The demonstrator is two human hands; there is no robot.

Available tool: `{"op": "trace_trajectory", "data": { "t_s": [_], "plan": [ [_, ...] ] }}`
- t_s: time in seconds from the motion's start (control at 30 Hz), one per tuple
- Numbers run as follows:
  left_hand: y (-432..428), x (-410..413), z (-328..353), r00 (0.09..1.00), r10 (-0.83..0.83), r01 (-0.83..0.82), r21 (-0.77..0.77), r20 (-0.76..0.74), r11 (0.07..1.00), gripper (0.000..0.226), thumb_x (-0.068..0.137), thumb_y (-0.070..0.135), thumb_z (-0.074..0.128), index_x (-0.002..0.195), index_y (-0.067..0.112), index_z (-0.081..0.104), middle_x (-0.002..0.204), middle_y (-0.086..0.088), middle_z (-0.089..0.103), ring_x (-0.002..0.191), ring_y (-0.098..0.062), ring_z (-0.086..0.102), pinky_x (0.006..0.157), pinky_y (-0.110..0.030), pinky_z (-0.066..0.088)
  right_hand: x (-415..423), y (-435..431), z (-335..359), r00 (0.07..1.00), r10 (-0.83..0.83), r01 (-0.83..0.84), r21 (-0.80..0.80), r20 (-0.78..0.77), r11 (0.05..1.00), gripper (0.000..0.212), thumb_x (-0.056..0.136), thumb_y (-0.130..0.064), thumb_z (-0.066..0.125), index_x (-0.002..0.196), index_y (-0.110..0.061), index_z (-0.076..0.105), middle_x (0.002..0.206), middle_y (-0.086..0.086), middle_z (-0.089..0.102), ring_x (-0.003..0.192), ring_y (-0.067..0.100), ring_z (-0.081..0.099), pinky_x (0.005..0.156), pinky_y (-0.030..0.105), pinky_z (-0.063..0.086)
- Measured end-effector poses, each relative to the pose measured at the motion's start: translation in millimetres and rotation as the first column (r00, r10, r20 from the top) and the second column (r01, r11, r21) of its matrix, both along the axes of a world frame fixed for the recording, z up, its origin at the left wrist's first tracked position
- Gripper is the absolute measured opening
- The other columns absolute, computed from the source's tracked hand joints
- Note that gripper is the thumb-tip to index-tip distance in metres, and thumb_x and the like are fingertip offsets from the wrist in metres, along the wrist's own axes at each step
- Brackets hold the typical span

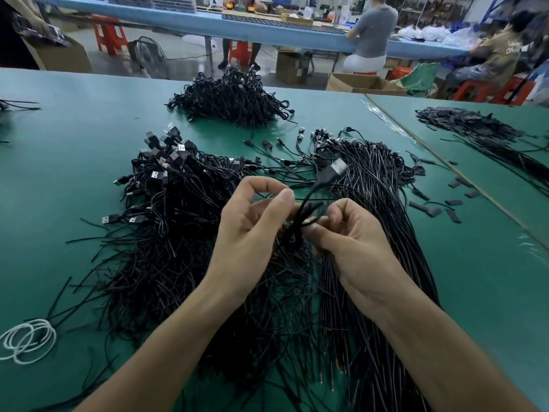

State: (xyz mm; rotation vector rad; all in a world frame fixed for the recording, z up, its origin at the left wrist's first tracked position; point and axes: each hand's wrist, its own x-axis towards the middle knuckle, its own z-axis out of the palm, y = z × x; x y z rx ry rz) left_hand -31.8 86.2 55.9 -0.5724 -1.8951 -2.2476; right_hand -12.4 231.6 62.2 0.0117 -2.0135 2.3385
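Head view: both hands are working one black cable at frame centre, above the heaps on the green table.
Left hand: fingers are curling; thumb and forefinger are pinching the cable's lower stretch.
Right hand: fingers are curling inward, tips pinching the same cable just beside the left thumb; the grip is partly hidden.
Cable axis: running diagonally from between the hands toward the upper right; its USB plug is pointing upper right, away from the person.
Progress (judged): one cable is being handled; the tangled heap at left centre is looking unsorted, and the straight bundle at right centre is looking laid out.
Remaining (judged): most of the heap is waiting.
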Motion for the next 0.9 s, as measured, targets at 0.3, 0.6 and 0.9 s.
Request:
{"op": "trace_trajectory", "data": {
  "t_s": [0.3,0.6,0.9],
  "plan": [
    [-3,-3,-12,0.977,0.139,-0.187,-0.339,-0.163,0.922,0.038,0.072,0.04,0.084,0.09,0.031,0.051,0.074,0.012,0.058,0.057,-0.003,0.043,0.053,-0.015,0.036,-1,2,6,0.989,-0.135,0.135,-0.009,-0.056,0.991,0.036,0.087,0.008,0.066,0.078,-0.016,0.04,0.068,-0.005,0.065,0.062,0.005,0.061,0.059,0.015,0.05],
    [-4,-8,-16,0.968,-0.095,0.151,-0.235,0.231,0.96,0.029,0.091,0.02,0.072,0.101,0.035,0.05,0.07,-0.009,0.074,0.053,-0.027,0.07,0.045,-0.027,0.052,-1,-1,-4,0.991,-0.093,0.095,0.012,-0.098,0.995,0.037,0.086,0.009,0.067,0.075,-0.015,0.042,0.07,-0.005,0.067,0.063,0.001,0.06,0.059,0.014,0.049],
    [-6,-8,-8,0.984,-0.001,0.026,-0.141,0.176,0.99,0.029,0.087,0.027,0.048,0.098,0.029,0.075,0.082,-0.009,0.075,0.08,-0.03,0.073,0.069,-0.059,0.06,-3,0,-2,0.998,-0.039,0.041,0.041,-0.048,0.998,0.038,0.086,0.013,0.064,0.073,-0.015,0.041,0.063,-0.007,0.064,0.058,0.0,0.059,0.055,0.011,0.046]
  ]
}}
